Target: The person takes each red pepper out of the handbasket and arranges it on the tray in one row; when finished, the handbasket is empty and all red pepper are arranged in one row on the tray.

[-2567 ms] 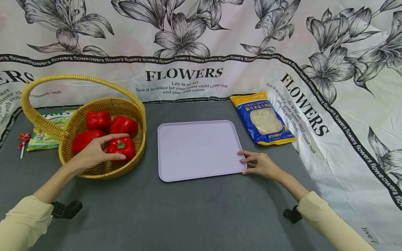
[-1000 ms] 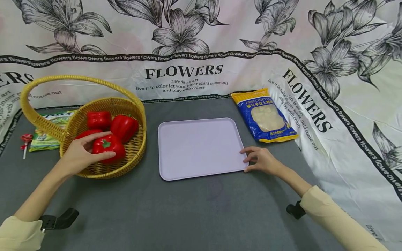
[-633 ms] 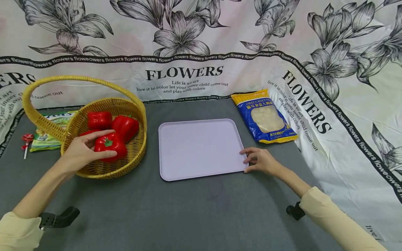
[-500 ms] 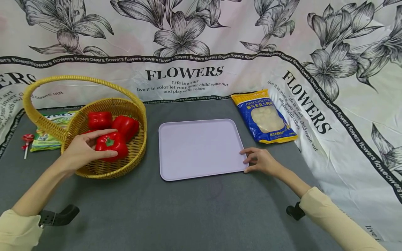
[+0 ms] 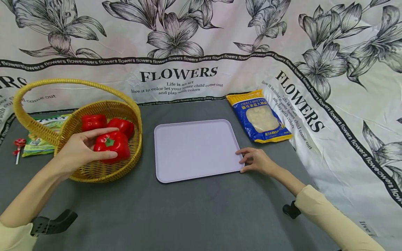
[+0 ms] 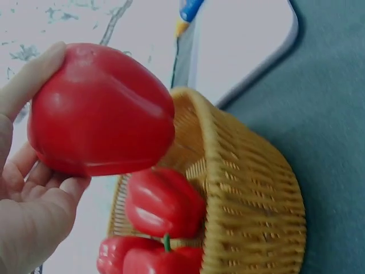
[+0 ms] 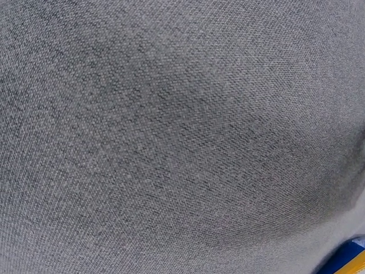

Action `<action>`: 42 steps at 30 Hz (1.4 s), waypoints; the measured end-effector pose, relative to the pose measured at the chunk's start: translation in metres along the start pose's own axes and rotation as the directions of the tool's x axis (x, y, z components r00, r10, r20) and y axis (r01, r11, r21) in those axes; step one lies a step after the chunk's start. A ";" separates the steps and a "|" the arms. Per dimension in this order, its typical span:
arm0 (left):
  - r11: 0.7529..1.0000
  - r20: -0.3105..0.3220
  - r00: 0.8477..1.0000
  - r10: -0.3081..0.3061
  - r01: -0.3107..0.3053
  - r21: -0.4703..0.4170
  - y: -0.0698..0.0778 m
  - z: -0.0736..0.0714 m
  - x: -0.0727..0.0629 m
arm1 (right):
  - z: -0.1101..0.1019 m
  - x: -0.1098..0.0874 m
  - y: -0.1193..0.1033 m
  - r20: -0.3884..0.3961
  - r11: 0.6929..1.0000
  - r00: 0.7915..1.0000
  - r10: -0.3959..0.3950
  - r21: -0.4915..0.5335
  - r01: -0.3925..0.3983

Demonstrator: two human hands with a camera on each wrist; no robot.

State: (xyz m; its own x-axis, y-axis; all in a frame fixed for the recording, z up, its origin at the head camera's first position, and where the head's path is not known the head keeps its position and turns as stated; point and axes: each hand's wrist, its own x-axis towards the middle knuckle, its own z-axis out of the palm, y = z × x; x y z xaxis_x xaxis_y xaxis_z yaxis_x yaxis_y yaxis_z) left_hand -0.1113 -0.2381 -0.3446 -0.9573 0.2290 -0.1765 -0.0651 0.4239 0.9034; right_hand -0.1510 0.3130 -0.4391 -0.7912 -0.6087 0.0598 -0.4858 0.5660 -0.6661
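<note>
I've got the left hand [image 5: 75,150] pinching a red pepper [image 5: 117,143] between thumb and fingers, over the wicker basket [image 5: 135,154]; more peppers [image 5: 94,122] sit inside. Right hand [image 5: 258,161], fingers slightly spread, touches the right edge of the lilac tray [image 5: 194,150]. Blue-yellow packet [image 5: 261,118] nearby.

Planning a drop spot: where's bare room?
Bare: the tray, except where the right hand touches its edge; the grey tabletop in front of it; a narrow strip between tray and basket. Crowded: the basket, with red peppers inside and the left hand above; beside it, lollipop and green packet; beyond the right hand, the blue-yellow packet.
</note>
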 end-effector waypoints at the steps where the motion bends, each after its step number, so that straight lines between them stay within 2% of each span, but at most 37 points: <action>1: 1.000 0.001 1.000 -0.007 0.007 0.003 0.002 0.000 0.000 | 0.000 0.000 0.000 -0.002 1.000 1.000 -0.001 0.002 0.001; 7: 0.999 0.018 0.999 -0.033 0.033 -0.012 0.013 0.007 -0.001 | 0.001 0.000 -0.001 -0.008 1.000 1.000 0.014 0.012 -0.013; 14: 0.999 0.051 0.999 -0.010 0.012 -0.041 0.031 0.019 -0.001 | 0.000 0.001 -0.002 0.005 0.999 0.999 0.034 0.023 -0.034; 18: 1.000 0.088 0.996 0.007 -0.004 -0.027 0.041 0.028 0.005 | -0.001 -0.002 -0.003 0.013 0.999 0.999 0.045 0.029 -0.045; 25: 0.996 0.168 0.982 0.083 -0.085 0.007 0.050 0.047 0.030 | -0.001 -0.002 -0.004 0.013 0.998 0.999 0.051 0.040 -0.052; 28: 0.996 0.188 0.978 0.085 -0.083 -0.016 0.054 0.056 0.043 | 0.000 0.000 -0.003 0.008 0.998 0.998 0.055 0.033 -0.055; 34: 0.996 0.173 0.983 0.054 -0.041 -0.081 0.062 0.079 0.067 | 0.001 0.001 -0.002 -0.001 0.997 0.998 0.064 0.042 -0.064; 39: 0.985 0.149 0.986 0.068 -0.043 -0.165 0.064 0.103 0.087 | 0.000 0.001 -0.001 -0.008 0.999 1.000 0.023 0.026 -0.022; 42: 0.983 0.135 0.988 0.073 -0.048 -0.180 0.066 0.117 0.097 | -0.001 0.002 -0.001 -0.004 1.000 1.000 0.005 0.006 -0.005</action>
State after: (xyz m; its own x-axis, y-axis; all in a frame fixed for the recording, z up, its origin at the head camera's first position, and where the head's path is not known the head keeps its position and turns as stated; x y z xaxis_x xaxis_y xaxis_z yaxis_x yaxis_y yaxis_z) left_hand -0.1752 -0.0858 -0.3478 -0.9126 0.3756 -0.1617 -0.0692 0.2481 0.9663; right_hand -0.1525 0.3124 -0.4377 -0.7952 -0.6034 0.0591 -0.4791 0.5657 -0.6712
